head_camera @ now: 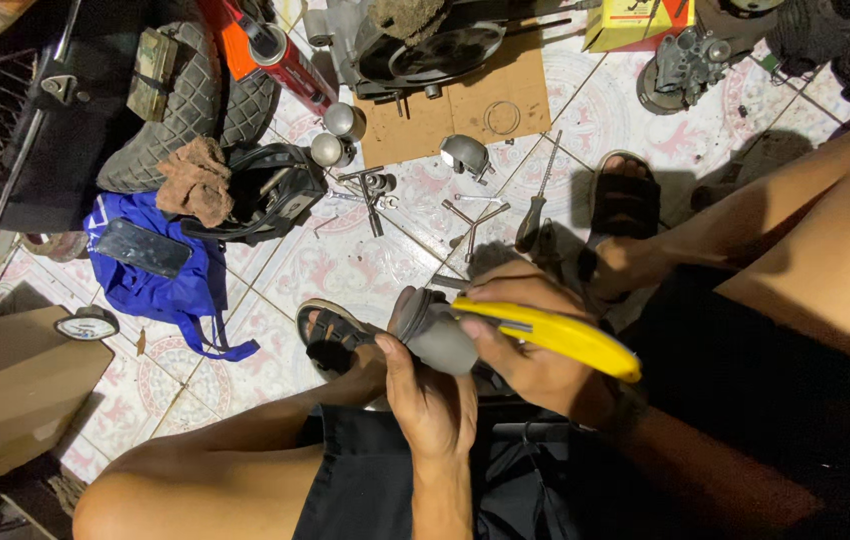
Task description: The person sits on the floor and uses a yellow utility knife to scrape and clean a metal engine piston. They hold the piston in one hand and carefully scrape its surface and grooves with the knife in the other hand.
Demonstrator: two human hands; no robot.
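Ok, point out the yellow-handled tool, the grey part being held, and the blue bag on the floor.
yellow-handled tool (555, 335): head view, middle of the yellow handle.
grey part (442, 338): head view, its rounded grey body between the hands.
blue bag (160, 285): head view, bare blue fabric below the dark flat thing lying on it.

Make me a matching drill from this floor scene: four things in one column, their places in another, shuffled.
Things:
1. yellow utility knife
2. grey part
3. brown rag
4. smartphone

Places:
A. on the blue cloth bag
B. in the right hand
C. against the quilted seat
D. gripped by the left hand

Pairs: 1-B, 2-D, 3-C, 4-A
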